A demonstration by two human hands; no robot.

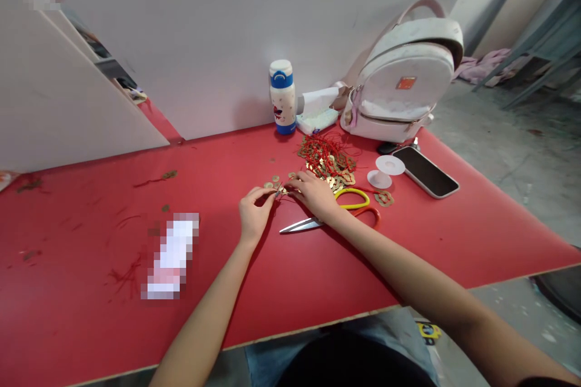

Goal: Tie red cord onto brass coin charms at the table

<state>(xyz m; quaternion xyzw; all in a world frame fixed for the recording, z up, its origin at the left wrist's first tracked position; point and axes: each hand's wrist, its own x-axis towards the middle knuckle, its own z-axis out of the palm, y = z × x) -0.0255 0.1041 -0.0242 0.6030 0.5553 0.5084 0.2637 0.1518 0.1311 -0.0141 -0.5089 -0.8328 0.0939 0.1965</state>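
My left hand and my right hand meet over the red table, fingertips pinched together on a thin red thread with small brass coins. Loose brass coins lie just beyond my fingers. A heap of red string and brass coins sits right behind my right hand. Scissors with yellow and red handles lie partly under my right wrist, blades pointing left.
At the back stand a white and blue bottle, a tissue pack and a white backpack. A phone and a white spool lie at the right. White boards wall the table's far side. Red thread scraps litter the left.
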